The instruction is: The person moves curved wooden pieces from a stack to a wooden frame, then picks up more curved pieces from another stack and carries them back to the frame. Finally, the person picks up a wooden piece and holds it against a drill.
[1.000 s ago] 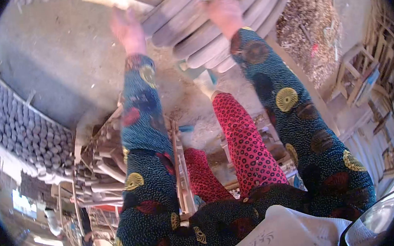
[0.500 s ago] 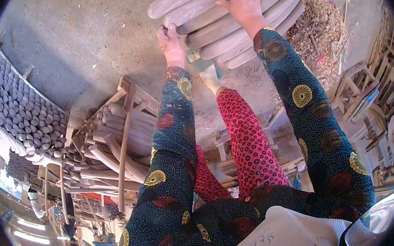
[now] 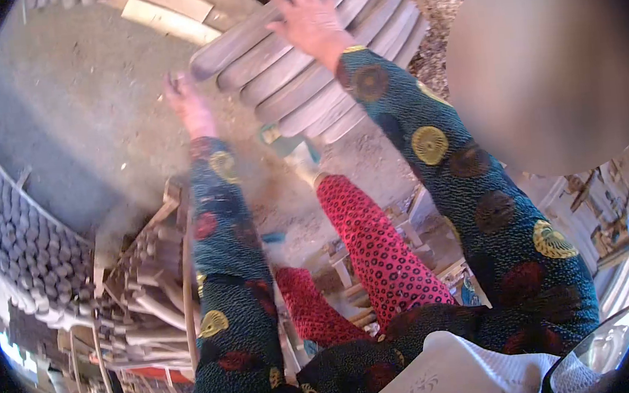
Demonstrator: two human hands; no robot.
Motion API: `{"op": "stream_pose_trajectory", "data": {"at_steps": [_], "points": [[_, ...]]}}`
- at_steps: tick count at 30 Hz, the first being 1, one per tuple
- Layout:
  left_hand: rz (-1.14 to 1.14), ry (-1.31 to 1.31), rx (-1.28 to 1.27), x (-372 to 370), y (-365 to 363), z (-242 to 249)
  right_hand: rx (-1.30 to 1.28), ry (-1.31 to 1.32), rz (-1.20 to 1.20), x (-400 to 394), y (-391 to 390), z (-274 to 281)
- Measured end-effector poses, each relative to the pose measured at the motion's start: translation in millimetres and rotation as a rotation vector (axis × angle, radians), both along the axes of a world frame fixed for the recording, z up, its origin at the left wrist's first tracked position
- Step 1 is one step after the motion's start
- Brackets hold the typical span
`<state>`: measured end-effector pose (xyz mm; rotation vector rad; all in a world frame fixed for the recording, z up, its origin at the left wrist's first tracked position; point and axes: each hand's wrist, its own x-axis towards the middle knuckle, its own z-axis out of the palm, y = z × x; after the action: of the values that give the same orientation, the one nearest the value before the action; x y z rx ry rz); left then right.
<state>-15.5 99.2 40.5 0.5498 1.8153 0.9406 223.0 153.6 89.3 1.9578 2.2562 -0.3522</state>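
Note:
A stack of long, rounded wooden pieces [image 3: 282,79] lies side by side in front of me, their blunt ends toward the lower left. Over the upper part of the stack is my right hand [image 3: 312,21], its fingers spread and nothing gripped in them. My left hand [image 3: 191,106] hovers left of the pieces' ends, apart from them, with fingers extended but smeared by motion. Below the stack, my foot in a green-strapped shoe [image 3: 297,151] stands on the floor.
Sawn boards [image 3: 168,18] lie beyond the stack at the top. At the left is a large pile of wooden pieces [image 3: 21,222], with a wooden rack [image 3: 154,285] of more pieces nearer me. Wood shavings [image 3: 438,32] cover the floor at right. A large blurred round patch [image 3: 553,63] hides the upper right.
My left hand has come away from the end of a wooden piece and moved left. The right hand stays over the stack, fingers spread. The view has shifted, and the blurred patch has appeared.

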Motion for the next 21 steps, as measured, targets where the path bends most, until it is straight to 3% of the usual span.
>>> {"op": "stream_pose_trajectory", "data": {"at_steps": [1,3,4,6,10,13,17,19,21], "points": [[-0.076,-0.06,-0.003,-4.1,13.6,5.0,0.028,0.012,0.024,-0.7,8.7,-10.7],[-0.209,-0.139,-0.186,-16.5,22.2,-29.3,0.075,0.056,0.07,0.3,23.5,-30.1],[-0.277,-0.173,-0.284,-18.0,21.7,-41.9,-0.088,-0.03,0.074,2.4,30.4,-23.9],[-0.379,-0.019,-0.235,-4.1,23.8,-21.7,-0.42,-0.192,0.082,-0.8,53.6,-0.8],[-0.336,0.031,-0.171,7.9,14.4,-15.5,-0.483,-0.156,0.081,2.8,56.6,1.5],[-0.252,0.179,-0.114,17.7,11.2,-14.9,-0.428,-0.128,0.074,4.9,50.6,1.0],[-0.286,0.104,-0.209,17.4,19.0,-7.5,-0.411,-0.104,0.046,2.1,51.3,-3.0],[-0.118,0.091,-0.141,24.5,12.3,-26.4,-0.439,-0.123,0.045,1.0,53.3,-2.1],[-0.045,0.07,-0.106,18.5,-17.7,-15.9,-0.033,-0.031,0.101,29.8,29.7,-63.2]]}}
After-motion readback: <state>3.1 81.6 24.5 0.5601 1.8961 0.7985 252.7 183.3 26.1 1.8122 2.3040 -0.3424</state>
